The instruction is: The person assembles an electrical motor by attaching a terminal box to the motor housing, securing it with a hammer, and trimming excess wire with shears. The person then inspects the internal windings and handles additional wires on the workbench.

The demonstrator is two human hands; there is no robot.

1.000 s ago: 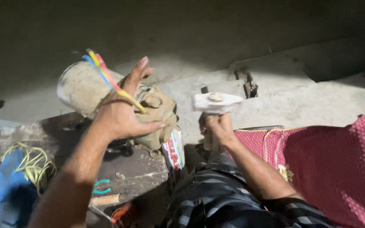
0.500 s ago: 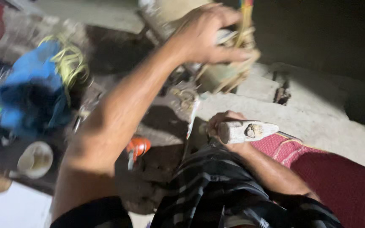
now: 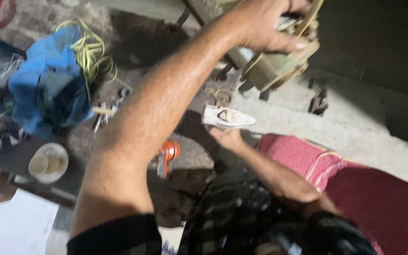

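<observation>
My left hand (image 3: 265, 23) reaches up to the top of the view and grips a dusty, beige motor-like unit (image 3: 279, 71), fingers wrapped over its upper part. A yellow wire (image 3: 315, 14) runs up beside the hand. Lower down, at the middle, my right hand (image 3: 227, 138) holds a small white, flat, pointed piece (image 3: 226, 117) from below, palm up. The piece sits just left of and below the motor, apart from it. Blur hides fine detail on both objects.
A blue cloth (image 3: 48, 89) and a bundle of yellow-green wires (image 3: 90, 52) lie at the left. A white bowl (image 3: 48, 163) and an orange-handled tool (image 3: 168, 152) rest on the dirty floor. A red patterned cloth (image 3: 369, 189) covers the right.
The view has swung left and down, so the motor now sits at the top edge. My left hand stays on the motor. My right hand still holds the white piece.
</observation>
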